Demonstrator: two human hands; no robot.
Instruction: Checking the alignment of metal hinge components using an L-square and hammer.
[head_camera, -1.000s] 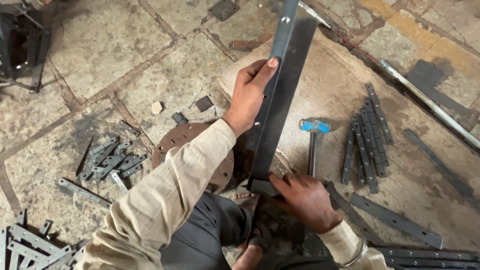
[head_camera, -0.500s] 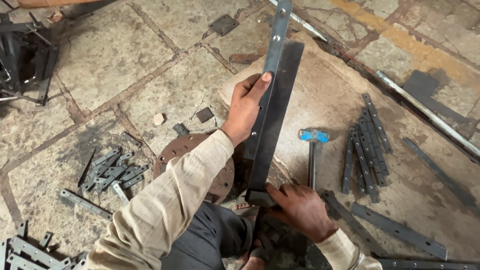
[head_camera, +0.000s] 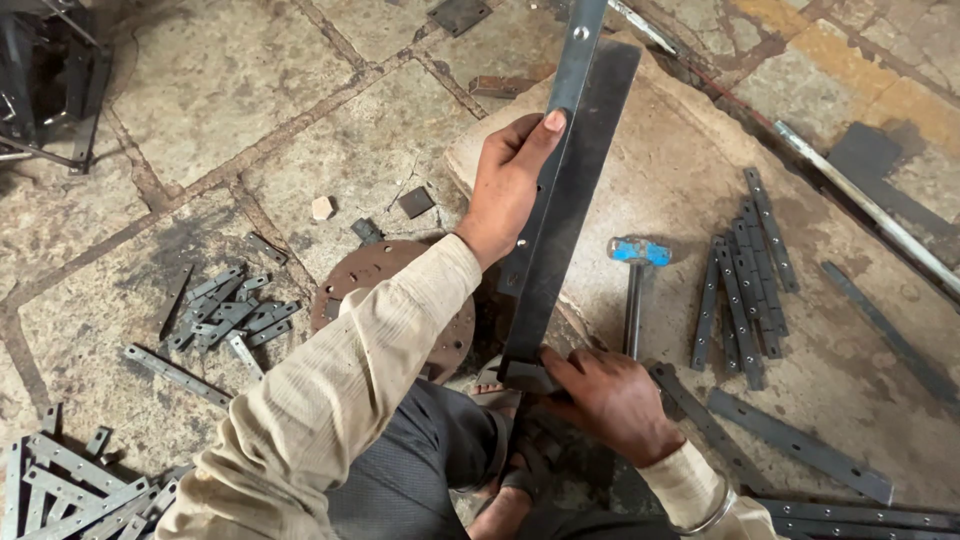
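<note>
My left hand (head_camera: 508, 182) grips the upper part of a narrow grey metal strip with holes (head_camera: 572, 70), pressing it against a wider dark flat steel bar (head_camera: 580, 190) that leans away from me. Down at the bar's near end my right hand (head_camera: 605, 400) holds the bottom of both pieces by my sandalled foot (head_camera: 520, 480). A blue-headed hammer (head_camera: 636, 270) lies on the stone slab just right of the bar.
A round rusty plate (head_camera: 385, 275) lies under my left forearm. Several short perforated strips (head_camera: 745, 270) lie at the right, more strips (head_camera: 225, 315) at the left and a heap (head_camera: 60, 490) at bottom left. Long bars (head_camera: 800, 445) and a rod (head_camera: 870, 205) lie at the right.
The bar and strip have tilted slightly and my left hand has slid along the strip's edge, thumb now on it. My right hand stays at the bottom end.
</note>
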